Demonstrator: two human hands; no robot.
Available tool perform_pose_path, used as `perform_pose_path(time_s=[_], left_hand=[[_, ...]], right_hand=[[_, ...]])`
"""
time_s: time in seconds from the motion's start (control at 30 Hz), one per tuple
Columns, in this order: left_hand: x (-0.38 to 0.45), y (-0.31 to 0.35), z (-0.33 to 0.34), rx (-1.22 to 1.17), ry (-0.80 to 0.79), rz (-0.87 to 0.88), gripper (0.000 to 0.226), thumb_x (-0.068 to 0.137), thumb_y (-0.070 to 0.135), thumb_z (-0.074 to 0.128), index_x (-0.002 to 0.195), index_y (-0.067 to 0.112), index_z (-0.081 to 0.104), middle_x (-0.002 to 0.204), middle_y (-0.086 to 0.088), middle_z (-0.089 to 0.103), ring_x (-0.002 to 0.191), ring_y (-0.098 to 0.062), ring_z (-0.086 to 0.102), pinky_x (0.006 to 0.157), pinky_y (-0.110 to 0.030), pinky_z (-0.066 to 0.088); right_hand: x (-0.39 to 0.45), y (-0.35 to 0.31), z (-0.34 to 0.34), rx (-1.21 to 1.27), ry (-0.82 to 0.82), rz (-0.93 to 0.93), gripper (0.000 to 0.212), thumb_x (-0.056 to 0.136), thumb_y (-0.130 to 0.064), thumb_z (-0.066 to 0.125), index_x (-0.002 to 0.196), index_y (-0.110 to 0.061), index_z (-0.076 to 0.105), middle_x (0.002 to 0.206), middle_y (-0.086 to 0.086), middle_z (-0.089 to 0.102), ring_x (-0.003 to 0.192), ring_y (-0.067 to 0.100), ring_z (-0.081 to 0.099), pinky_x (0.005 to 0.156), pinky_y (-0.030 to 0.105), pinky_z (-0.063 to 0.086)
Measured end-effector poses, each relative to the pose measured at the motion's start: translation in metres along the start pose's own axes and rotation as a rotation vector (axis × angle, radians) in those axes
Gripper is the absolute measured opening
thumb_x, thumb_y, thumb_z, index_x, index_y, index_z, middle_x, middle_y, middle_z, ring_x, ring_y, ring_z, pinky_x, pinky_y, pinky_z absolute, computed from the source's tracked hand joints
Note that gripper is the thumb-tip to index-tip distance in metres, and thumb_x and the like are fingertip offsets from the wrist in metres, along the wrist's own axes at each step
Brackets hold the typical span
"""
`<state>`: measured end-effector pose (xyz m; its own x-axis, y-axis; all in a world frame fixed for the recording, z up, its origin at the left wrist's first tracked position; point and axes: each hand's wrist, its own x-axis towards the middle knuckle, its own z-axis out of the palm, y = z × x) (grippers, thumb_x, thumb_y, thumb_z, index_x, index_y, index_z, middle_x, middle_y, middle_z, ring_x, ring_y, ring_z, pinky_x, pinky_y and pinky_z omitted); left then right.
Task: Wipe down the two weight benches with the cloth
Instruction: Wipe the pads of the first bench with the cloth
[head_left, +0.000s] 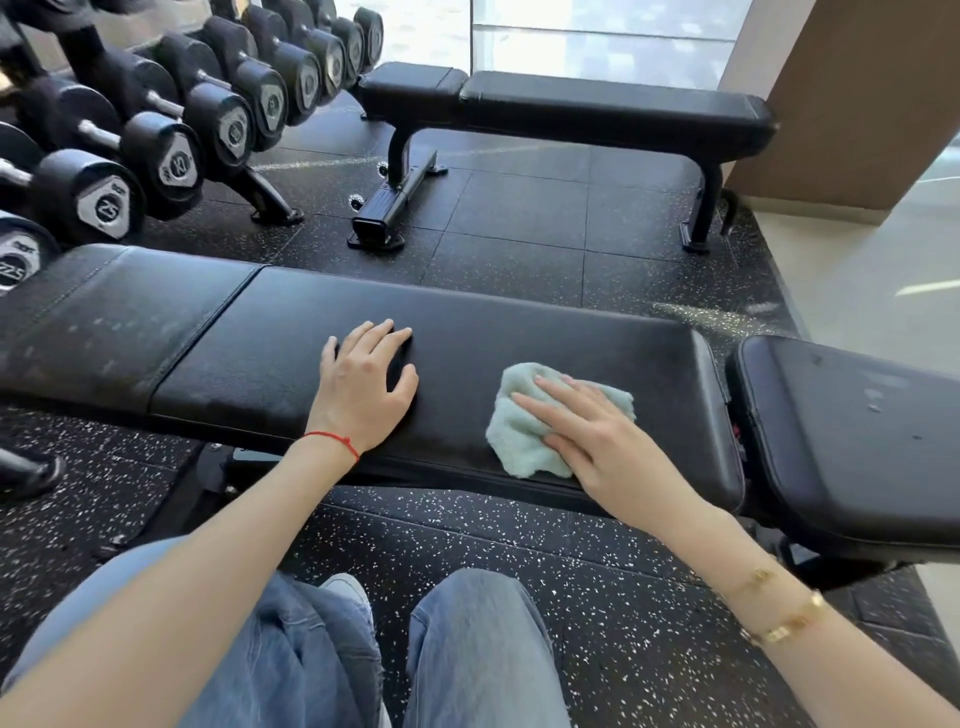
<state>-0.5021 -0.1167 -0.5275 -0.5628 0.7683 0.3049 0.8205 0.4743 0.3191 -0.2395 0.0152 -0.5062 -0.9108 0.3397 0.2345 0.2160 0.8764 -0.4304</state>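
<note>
A black padded weight bench (270, 332) runs across in front of me, its separate seat pad (852, 431) at the right. My left hand (363, 384) rests flat on the long pad, fingers spread. To its right, my right hand (587, 431) presses a crumpled pale green cloth (519, 431) onto the pad near its front edge, fingers straight. A second black bench (597, 104) stands farther back, near the window.
A rack of black dumbbells (171, 119) fills the upper left, close to the near bench's left end. Speckled black rubber floor (519, 218) lies between the benches. A brown pillar (857, 93) stands at the upper right. My knees in jeans (467, 649) are below.
</note>
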Motion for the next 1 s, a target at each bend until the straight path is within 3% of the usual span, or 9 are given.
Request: perform_pose_path(time_s=[0.1,0.23,0.33,0.6,0.77,1.0], left_hand=[[-0.001,0.001,0.001,-0.015,0.013,-0.005,0.057,0.086,0.041,0.038,0.138,0.022,0.051,0.148,-0.002,0.046,0.142,-0.019,0.032,0.118,-0.051,0.015],[0.001,0.003,0.001,-0.026,0.021,-0.027,0.055,0.084,0.041,0.038,0.134,0.023,0.054,0.145,0.0,0.048,0.14,-0.018,0.034,0.118,-0.051,0.016],[0.002,0.003,0.001,-0.041,0.036,-0.024,0.054,0.083,0.04,0.04,0.132,0.022,0.055,0.144,-0.001,0.05,0.139,-0.018,0.036,0.117,-0.052,0.017],[0.001,0.001,0.0,-0.079,0.03,-0.014,0.054,0.084,0.036,0.041,0.133,0.021,0.055,0.145,-0.003,0.049,0.14,-0.021,0.035,0.117,-0.052,0.015],[0.002,0.0,-0.004,-0.074,-0.02,0.003,0.057,0.084,0.039,0.038,0.136,0.021,0.052,0.148,-0.002,0.045,0.142,-0.02,0.031,0.118,-0.053,0.013],[0.002,-0.057,-0.027,0.042,0.014,0.0,0.053,0.086,0.039,0.04,0.134,0.022,0.054,0.145,-0.002,0.049,0.14,-0.02,0.035,0.117,-0.052,0.015]], right_hand=[[-0.005,0.029,-0.016,0.017,0.064,0.121,0.046,0.099,-0.02,0.047,0.141,-0.037,0.042,0.153,-0.007,0.034,0.144,0.013,0.023,0.118,0.025,0.012],[0.051,0.08,-0.021,-0.085,0.121,0.28,0.045,0.098,-0.021,0.049,0.141,-0.031,0.044,0.152,0.006,0.037,0.141,0.03,0.029,0.119,0.042,0.014],[0.091,0.081,-0.007,-0.1,0.115,0.299,0.043,0.097,-0.024,0.048,0.14,-0.028,0.046,0.148,0.013,0.04,0.137,0.038,0.034,0.116,0.05,0.018],[0.038,-0.019,0.028,0.002,0.007,-0.001,0.042,0.1,-0.031,0.04,0.142,-0.035,0.042,0.154,-0.002,0.032,0.145,0.023,0.022,0.12,0.039,0.011],[0.017,-0.024,0.018,0.013,0.061,0.086,0.044,0.1,-0.026,0.044,0.143,-0.037,0.039,0.154,-0.009,0.031,0.145,0.014,0.02,0.118,0.024,0.01],[0.107,0.008,0.029,-0.092,0.121,0.336,0.044,0.099,-0.025,0.044,0.143,-0.028,0.041,0.154,0.011,0.032,0.143,0.033,0.024,0.118,0.047,0.013]])
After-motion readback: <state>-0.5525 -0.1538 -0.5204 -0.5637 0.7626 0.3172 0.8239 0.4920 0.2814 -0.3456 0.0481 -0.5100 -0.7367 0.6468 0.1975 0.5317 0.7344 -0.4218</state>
